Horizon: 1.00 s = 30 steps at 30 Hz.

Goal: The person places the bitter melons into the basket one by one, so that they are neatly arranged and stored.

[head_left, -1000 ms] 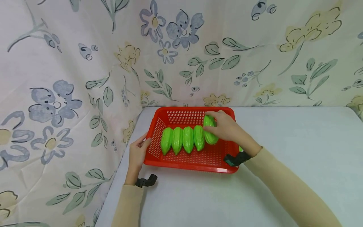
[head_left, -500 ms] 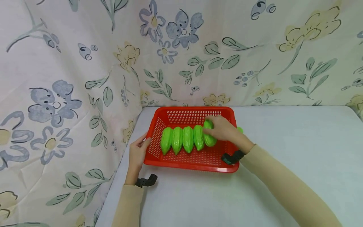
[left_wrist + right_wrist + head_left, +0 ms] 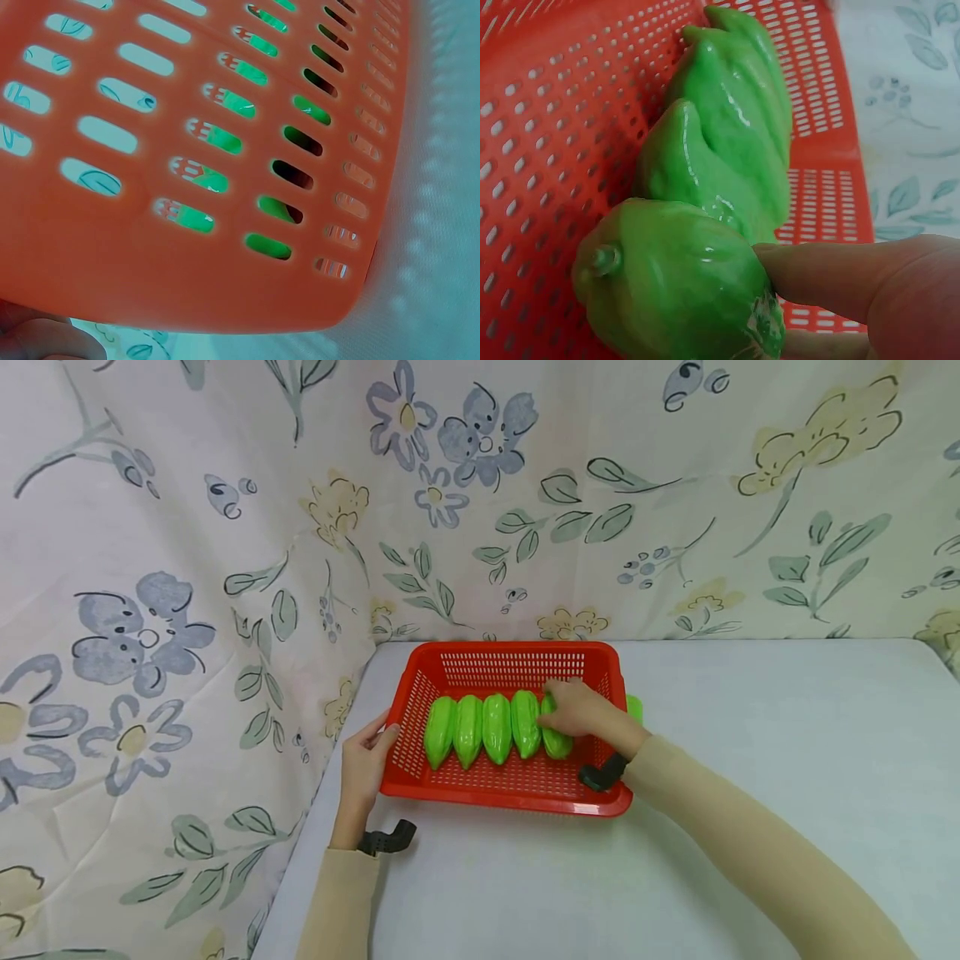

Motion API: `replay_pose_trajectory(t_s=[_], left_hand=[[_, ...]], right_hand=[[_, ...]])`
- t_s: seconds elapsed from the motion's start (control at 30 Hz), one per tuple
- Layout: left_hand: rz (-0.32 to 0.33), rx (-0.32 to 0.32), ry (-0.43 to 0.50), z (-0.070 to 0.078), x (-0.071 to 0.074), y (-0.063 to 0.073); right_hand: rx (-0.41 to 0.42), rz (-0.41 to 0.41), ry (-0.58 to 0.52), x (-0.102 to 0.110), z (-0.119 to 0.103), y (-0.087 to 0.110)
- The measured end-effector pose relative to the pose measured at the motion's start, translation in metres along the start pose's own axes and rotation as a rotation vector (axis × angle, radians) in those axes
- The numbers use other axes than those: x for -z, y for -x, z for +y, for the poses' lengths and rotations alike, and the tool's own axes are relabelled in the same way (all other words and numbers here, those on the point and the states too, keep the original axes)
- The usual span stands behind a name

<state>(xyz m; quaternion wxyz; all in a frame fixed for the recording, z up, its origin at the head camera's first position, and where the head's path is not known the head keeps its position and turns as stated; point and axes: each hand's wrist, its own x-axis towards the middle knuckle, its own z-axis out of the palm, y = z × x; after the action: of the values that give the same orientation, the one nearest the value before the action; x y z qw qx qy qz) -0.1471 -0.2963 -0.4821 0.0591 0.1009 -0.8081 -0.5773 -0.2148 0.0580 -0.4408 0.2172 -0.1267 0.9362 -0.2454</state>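
A red plastic basket with slotted walls sits on the white table. My left hand grips its left rim, thumb on top; fingertips show below the rim in the left wrist view. Inside, several glossy green elongated fruits with pointed tips lie side by side in a row. At the right end of that row, my right hand holds another green fruit, low in the basket and close beside its neighbour. The right wrist view shows this fruit's stubby stem end, with the thumb against its side.
Behind the basket's right wall, a light green thing peeks out, mostly hidden. A flower-patterned cloth hangs along the back and left of the white table.
My right hand has lowered the green fruit into the basket, beside the row. The light green thing beyond the right wall shows more now. My left hand stays on the rim.
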Motion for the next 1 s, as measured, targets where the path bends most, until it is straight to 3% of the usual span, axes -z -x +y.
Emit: replay_pose_trajectory(t_s=[0.27,1.0], left_hand=[[-0.003,0.008,-0.005,-0.0003,0.0013,-0.0002],[-0.010,0.021,0.004,0.0005,0.0007,0.0001]], right_hand=[[-0.032,-0.046,-0.012,-0.0022,-0.0036,-0.0027],[-0.043,0.006,0.029,0.0041,-0.0063,0.0052]])
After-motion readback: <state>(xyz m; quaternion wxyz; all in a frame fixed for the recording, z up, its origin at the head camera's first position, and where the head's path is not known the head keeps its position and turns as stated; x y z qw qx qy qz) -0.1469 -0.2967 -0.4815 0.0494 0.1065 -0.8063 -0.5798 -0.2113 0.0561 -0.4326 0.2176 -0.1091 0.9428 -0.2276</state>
